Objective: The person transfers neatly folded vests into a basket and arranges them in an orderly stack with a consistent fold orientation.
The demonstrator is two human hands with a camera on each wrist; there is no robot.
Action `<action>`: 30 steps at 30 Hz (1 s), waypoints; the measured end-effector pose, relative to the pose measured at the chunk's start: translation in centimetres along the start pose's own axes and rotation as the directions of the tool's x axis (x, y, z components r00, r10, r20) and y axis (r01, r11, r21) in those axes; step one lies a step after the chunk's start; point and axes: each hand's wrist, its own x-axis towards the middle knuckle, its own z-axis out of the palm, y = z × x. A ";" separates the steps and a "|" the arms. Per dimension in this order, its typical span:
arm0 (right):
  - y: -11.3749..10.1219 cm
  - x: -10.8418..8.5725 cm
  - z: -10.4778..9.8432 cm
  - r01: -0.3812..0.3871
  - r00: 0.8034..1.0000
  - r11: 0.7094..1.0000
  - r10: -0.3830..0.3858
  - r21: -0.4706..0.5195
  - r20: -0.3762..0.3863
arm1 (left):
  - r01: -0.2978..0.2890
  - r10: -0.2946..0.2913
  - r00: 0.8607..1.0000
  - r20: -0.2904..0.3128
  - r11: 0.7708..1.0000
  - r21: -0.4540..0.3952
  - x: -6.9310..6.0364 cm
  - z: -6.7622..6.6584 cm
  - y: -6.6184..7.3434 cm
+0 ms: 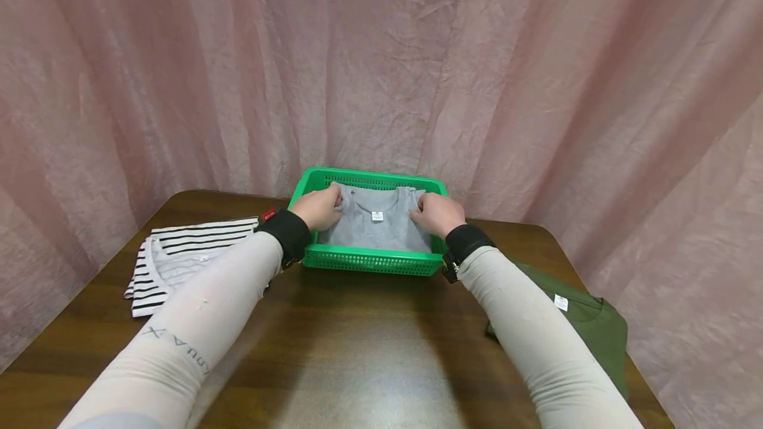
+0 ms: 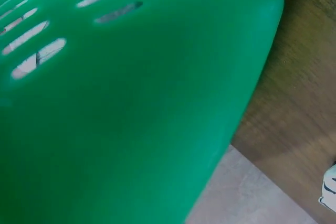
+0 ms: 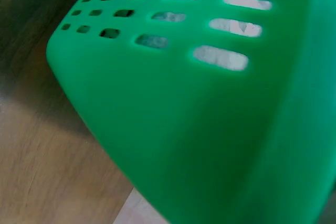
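Note:
A grey T-shirt (image 1: pixel 375 232) with a white neck label lies inside a green plastic basket (image 1: pixel 369 262) at the far side of the table. At the shirt's left shoulder, my left hand (image 1: pixel 318 209) grips the cloth with curled fingers. My right hand (image 1: pixel 440 214) pinches the opposite shoulder, near the basket's right side. Both wrist views are filled by the slotted basket wall, seen close up on the left (image 2: pixel 152 108) and on the right (image 3: pixel 157 108); neither shows fingers. Pale cloth shows through the slots.
A black-and-white striped shirt (image 1: pixel 146 290) lies folded at the left, partly behind my left sleeve, with a small red tag (image 1: pixel 269 214) near it. An olive green shirt (image 1: pixel 605 326) lies at the right table edge. A pink curtain (image 1: pixel 381 71) hangs behind the brown table (image 1: pixel 369 336).

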 end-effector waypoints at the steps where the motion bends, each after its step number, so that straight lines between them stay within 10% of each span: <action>1: 0.2 0.5 0.4 0.002 1.000 1.000 -0.002 -0.012 0.010 | 0.001 -0.001 1.000 0.003 1.000 0.003 0.1 0.2 -0.2; 10: 3.3 4.1 4.6 0.037 0.999 0.996 -0.039 -0.085 -0.014 | 0.020 -0.020 1.000 -0.014 1.000 -0.010 0.9 2.0 -1.7; 30: 2.3 2.1 4.8 0.060 0.997 0.991 -0.064 -0.119 -0.031 | 0.056 -0.056 0.995 0.086 0.998 -0.001 0.6 1.8 -0.5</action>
